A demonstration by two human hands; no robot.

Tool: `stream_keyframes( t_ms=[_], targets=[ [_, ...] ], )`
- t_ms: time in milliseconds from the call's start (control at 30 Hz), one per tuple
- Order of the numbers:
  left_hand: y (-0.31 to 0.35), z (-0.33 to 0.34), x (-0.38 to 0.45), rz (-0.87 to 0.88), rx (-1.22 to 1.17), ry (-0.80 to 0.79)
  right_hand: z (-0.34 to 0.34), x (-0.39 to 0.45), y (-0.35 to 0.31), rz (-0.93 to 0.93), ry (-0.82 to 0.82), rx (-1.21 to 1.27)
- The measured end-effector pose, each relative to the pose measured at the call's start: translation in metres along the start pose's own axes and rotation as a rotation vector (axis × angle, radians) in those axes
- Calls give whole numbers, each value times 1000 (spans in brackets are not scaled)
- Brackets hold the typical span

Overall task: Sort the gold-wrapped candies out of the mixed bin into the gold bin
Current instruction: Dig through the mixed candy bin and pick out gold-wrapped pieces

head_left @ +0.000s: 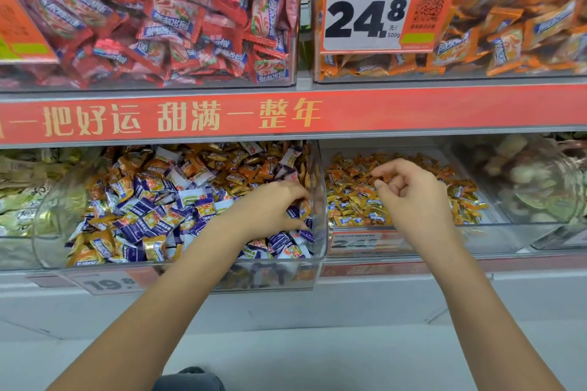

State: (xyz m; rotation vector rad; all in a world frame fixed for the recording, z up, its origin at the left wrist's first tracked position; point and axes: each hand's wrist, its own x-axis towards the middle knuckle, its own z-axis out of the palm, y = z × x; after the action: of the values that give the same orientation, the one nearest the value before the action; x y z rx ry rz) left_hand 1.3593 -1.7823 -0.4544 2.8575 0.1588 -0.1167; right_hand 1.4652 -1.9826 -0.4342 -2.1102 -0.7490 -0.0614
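Observation:
The mixed bin (319,200) is a clear tub on the lower shelf, full of gold, purple and white wrapped candies. My left hand (270,209) reaches into its right side, fingers curled down round a gold-wrapped candy (304,209) by the bin's wall. To the right lies the gold bin (495,216), its floor covered with gold candies (352,200). My right hand (409,197) hovers over that bin with fingers loosely curled; whether its fingertips hold a candy is unclear.
The upper shelf carries a clear bin of red candies (152,22) and one of orange candies (521,25) with a 24.8 price card (381,6). A red banner (286,114) fronts the shelf edge. Bins of pale green sweets stand at far left (19,187) and far right (536,181).

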Motion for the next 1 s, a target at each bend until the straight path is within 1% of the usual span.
stream_keyframes(
  t_ms=[100, 200, 433, 500, 567, 633, 667, 733, 800, 867, 933, 967, 1000],
  targets=[
    [-4, 3, 1, -57, 65, 21, 2, -1, -1, 4, -1, 30],
    [-3, 1, 10, -102, 79, -18, 3, -1, -1, 9, -14, 34],
    [19, -5, 36, -206, 194, -66, 3, -2, 2, 23, -34, 68],
    [19, -6, 37, -195, 211, -54, 1, -1, 3, 35, -40, 74],
    [15, -8, 31, -171, 178, -35, 0, -1, 6, 47, -47, 81],
    [5, -11, 19, -156, 18, 7, 0, -1, 8, 58, -49, 94],
    [1, -15, 10, -164, -122, 39, 0, 0, 8, 62, -47, 97],
    [-2, -24, -13, -196, -427, 142, 0, 0, 3, 48, -38, 113],
    [4, -31, -34, -240, -653, 264, -4, -3, -10, 2, -45, 193],
    [14, -35, -49, -255, -857, 381, -8, -10, -28, -71, -123, 424],
    [27, -39, -58, -217, -1029, 442, -8, -20, -44, -150, -272, 673],
    [34, -41, -60, -182, -1103, 448, -4, -24, -49, -206, -342, 706],
    [38, -41, -61, -146, -1169, 445, 3, -28, -52, -272, -397, 660]
  ],
)
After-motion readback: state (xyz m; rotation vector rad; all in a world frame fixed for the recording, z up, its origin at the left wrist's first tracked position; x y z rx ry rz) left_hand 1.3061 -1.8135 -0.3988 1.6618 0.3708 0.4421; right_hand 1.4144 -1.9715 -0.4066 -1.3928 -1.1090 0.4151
